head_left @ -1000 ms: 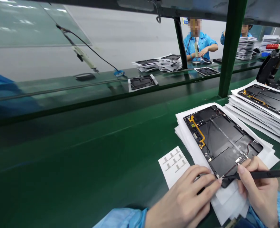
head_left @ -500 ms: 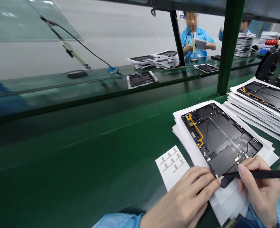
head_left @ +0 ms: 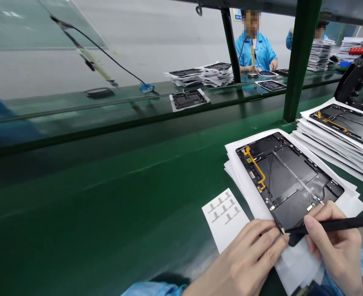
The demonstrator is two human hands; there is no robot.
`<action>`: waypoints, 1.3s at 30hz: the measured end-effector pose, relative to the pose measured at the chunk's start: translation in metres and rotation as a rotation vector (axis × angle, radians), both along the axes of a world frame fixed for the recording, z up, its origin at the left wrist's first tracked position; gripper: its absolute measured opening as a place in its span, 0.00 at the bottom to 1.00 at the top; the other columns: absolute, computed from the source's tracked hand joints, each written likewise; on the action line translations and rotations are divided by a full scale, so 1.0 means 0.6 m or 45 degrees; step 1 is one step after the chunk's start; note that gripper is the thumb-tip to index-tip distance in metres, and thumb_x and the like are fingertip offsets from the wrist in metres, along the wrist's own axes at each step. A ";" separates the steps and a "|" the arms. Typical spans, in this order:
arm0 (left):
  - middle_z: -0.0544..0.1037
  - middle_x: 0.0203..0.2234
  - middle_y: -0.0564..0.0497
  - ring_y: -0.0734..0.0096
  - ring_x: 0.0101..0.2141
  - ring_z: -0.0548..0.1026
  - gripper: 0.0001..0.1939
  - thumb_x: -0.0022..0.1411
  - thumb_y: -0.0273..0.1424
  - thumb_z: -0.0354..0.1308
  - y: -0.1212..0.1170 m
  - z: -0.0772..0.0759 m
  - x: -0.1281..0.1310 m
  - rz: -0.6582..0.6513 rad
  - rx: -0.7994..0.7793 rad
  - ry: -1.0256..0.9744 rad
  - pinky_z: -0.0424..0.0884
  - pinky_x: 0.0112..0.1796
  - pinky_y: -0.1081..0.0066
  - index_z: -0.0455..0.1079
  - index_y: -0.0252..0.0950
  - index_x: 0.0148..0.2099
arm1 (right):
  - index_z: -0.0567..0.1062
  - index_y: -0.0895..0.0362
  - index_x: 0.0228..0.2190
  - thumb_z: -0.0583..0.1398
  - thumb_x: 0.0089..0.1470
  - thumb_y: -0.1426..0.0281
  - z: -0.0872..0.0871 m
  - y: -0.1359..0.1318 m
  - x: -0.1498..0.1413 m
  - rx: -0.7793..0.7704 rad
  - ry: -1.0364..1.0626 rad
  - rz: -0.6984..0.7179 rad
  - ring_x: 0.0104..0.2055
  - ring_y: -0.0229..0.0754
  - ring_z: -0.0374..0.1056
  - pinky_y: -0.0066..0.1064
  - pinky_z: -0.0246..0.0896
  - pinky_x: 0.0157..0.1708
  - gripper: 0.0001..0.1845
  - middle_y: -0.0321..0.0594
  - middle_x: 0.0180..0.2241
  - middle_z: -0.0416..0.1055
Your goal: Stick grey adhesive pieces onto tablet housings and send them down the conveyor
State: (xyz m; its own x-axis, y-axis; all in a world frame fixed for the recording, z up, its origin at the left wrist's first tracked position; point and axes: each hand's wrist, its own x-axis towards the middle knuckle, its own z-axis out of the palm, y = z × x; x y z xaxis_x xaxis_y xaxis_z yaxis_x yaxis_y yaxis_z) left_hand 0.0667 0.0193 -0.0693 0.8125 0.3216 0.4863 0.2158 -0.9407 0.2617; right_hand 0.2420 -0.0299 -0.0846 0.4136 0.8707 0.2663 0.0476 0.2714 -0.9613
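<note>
An opened tablet back [head_left: 288, 176], black with an orange flex cable, lies on a stack of white sheets [head_left: 246, 164] at the right. My right hand [head_left: 338, 246] pinches black tweezers [head_left: 329, 226] whose tip sits at the tablet's near corner. My left hand [head_left: 246, 259] rests beside that corner with fingers together, their tips pressing on the white sheet at the tablet's edge. A small white sticker sheet [head_left: 224, 218] with grey T-shaped pieces lies just left of the stack.
A second stack of tablets on white sheets [head_left: 338, 131] stands at the right. A green post [head_left: 301, 61] rises behind it. Across the green belt [head_left: 107, 185], a tablet [head_left: 189, 99] and more stacks [head_left: 203, 76] lie on the far shelf, where two people in blue work.
The tweezers' tip has crept a little up toward the tablet's corner, and my right hand followed. The view shifted slightly. The person across the belt lowered a part to the bench.
</note>
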 end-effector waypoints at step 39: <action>0.75 0.39 0.38 0.59 0.44 0.72 0.14 0.69 0.21 0.41 0.001 0.000 0.000 -0.013 -0.016 -0.012 0.73 0.46 0.61 0.65 0.25 0.50 | 0.66 0.56 0.23 0.62 0.57 0.63 0.012 0.002 -0.007 -0.110 0.038 0.012 0.15 0.30 0.51 0.25 0.45 0.14 0.15 0.31 0.20 0.60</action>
State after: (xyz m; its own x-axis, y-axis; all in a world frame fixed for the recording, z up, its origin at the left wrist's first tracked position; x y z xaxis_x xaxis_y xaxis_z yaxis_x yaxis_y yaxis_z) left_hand 0.0669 0.0199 -0.0691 0.8113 0.3191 0.4899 0.2035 -0.9396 0.2752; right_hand 0.2377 -0.0290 -0.0775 0.4122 0.8937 0.1772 0.0163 0.1873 -0.9822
